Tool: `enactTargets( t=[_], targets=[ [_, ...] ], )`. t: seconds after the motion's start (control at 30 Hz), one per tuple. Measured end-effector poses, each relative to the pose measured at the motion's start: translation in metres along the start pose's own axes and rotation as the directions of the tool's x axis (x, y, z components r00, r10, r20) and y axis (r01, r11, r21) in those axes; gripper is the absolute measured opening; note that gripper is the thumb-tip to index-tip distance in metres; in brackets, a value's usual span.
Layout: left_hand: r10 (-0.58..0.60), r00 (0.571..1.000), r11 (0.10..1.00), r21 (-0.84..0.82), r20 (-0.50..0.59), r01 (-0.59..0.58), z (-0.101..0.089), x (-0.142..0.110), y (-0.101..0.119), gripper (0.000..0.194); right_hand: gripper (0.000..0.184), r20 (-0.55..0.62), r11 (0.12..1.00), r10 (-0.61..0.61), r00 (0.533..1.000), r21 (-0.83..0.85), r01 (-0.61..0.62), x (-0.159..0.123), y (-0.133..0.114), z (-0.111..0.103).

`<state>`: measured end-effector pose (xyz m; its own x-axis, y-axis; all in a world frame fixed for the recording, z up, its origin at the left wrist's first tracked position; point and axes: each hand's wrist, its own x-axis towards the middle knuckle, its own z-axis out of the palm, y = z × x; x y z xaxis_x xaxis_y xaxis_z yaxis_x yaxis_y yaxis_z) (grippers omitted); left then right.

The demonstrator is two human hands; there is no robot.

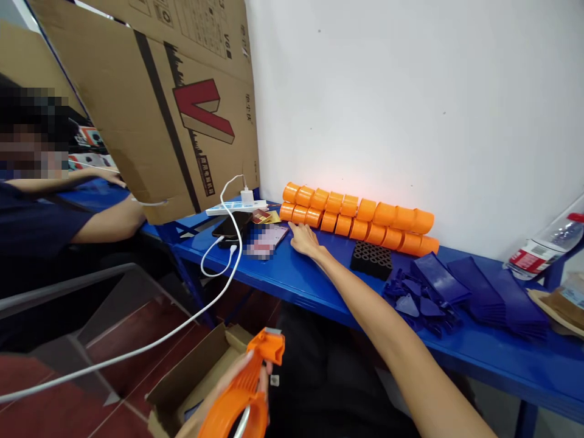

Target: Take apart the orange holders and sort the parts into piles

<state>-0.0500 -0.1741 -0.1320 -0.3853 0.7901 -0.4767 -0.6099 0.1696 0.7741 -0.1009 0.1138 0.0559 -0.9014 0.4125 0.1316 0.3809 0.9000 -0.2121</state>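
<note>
My left hand [265,374], low in the middle, is closed around an orange tape dispenser [237,389] with a round ring at its lower end and a metal-edged head on top. My right hand [305,239] reaches forward over the blue table, by the left end of the lower row of orange plastic rings [358,229]. Its index finger sticks out; the other fingers are partly hidden, and nothing is visibly held. A second row of orange rings [350,205] lies on top, against the wall.
Blue table [314,286] holds a phone [233,225], black foam block [371,260], blue plastic parts [422,298], blue plates [483,292] and a bottle [542,246]. A white cable [177,333] crosses leftward. An open carton [196,377] is below; a tall cardboard sheet [150,109] separates another person.
</note>
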Motion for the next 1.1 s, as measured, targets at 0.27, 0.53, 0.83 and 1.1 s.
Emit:
enactTargets(
  t=[0.27,0.53,0.83,1.1],
  targets=[
    [0.112,0.993,0.963,0.241,0.044,-0.120,0.013,-0.030,0.007,0.048,0.042,-0.123,0.922,0.104,0.987,0.383,-0.049,0.033,0.003,0.018],
    [0.071,0.997,0.984,0.164,0.033,-0.075,0.020,-0.040,0.016,0.049,0.030,-0.209,0.756,0.224,0.952,0.653,-0.034,0.042,0.008,0.041],
    [0.064,0.998,0.981,0.184,-0.002,-0.062,0.016,-0.039,0.016,0.044,0.032,-0.224,0.771,0.135,0.965,0.635,0.040,0.044,0.010,0.044],
    [0.053,0.999,0.983,0.176,-0.012,-0.050,0.017,-0.039,0.017,0.043,0.029,-0.185,0.827,0.099,0.978,0.562,0.023,0.043,0.008,0.044]
  ],
)
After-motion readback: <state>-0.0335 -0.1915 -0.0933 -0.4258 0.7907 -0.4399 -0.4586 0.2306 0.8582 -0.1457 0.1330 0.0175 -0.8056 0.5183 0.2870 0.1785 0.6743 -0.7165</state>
